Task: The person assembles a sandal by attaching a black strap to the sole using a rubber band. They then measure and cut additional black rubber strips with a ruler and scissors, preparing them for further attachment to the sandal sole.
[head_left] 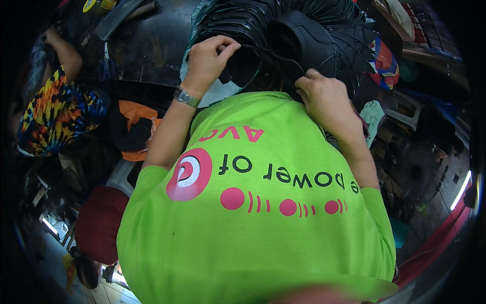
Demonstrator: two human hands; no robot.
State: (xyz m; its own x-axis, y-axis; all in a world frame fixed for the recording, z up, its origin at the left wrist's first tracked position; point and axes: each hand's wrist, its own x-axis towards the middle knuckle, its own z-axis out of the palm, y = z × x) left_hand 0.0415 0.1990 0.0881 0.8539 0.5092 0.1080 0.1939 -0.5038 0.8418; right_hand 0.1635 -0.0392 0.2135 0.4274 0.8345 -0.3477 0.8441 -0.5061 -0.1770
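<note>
Thumb and fingers of my left hand [206, 62] are pinched at the edge of a curved black shoe piece [244, 68], which lies close to my chest. My right hand [325, 99] is closed at the other side of it, near the end of a thin dark strand [292, 61]. What sits inside its fingertips is too small to make out. Just beyond my hands rests a black shoe upper [316, 45] with its opening toward me. Behind it, many similar black pieces [230, 23] are stacked in an overlapping row.
Blue-handled scissors [107, 68] lie on the dark table [152, 48] to the left. A person in a colourful tie-dye shirt [58, 114] is beyond them. Orange cloth [136, 114] hangs by my left forearm. A red-and-blue bag [386, 66] sits right of the pile.
</note>
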